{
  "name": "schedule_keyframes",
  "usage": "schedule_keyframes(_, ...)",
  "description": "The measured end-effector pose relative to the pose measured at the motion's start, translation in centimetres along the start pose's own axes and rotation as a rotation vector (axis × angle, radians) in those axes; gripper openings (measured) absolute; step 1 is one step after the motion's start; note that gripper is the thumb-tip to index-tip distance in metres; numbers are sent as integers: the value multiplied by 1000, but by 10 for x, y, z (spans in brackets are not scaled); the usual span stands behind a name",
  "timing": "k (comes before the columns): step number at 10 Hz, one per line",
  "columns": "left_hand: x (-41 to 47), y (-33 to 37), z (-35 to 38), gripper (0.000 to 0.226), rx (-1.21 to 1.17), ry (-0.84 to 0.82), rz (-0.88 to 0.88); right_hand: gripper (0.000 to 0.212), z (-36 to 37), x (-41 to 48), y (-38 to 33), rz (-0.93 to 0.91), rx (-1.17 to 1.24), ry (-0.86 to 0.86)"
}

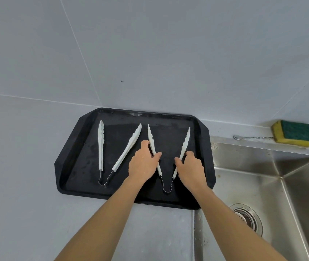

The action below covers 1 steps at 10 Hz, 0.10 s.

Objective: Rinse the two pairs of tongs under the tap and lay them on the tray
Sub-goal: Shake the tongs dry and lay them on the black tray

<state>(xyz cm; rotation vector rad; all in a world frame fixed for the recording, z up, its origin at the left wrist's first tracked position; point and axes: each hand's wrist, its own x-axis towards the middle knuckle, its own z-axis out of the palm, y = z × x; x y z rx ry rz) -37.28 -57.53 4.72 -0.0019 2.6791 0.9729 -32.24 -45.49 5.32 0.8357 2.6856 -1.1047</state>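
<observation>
Both tongs on tray

Black tray (70, 166) sits on the counter (27, 213) beside the sink (263, 185). Left tongs (101, 147) lie untouched. Left hand (143, 164) and right hand (191, 168) each have fingers pinching one arm of the right tongs (184, 142), which lie on the tray.

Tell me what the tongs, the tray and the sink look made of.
Both pairs of tongs: matte white arms, probably plastic, joined by a thin bare wire loop, likely steel.
Tray: black, faintly glossy with a moulded rim, probably plastic.
Sink: brushed grey metal with soft reflections, apparently stainless steel.
</observation>
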Motion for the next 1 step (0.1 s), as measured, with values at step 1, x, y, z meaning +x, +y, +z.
schedule_keyframes(1, 0, 4, -7, 50, 46, 70, -41, 29, -12, -2, -1, 13, -33, 41)
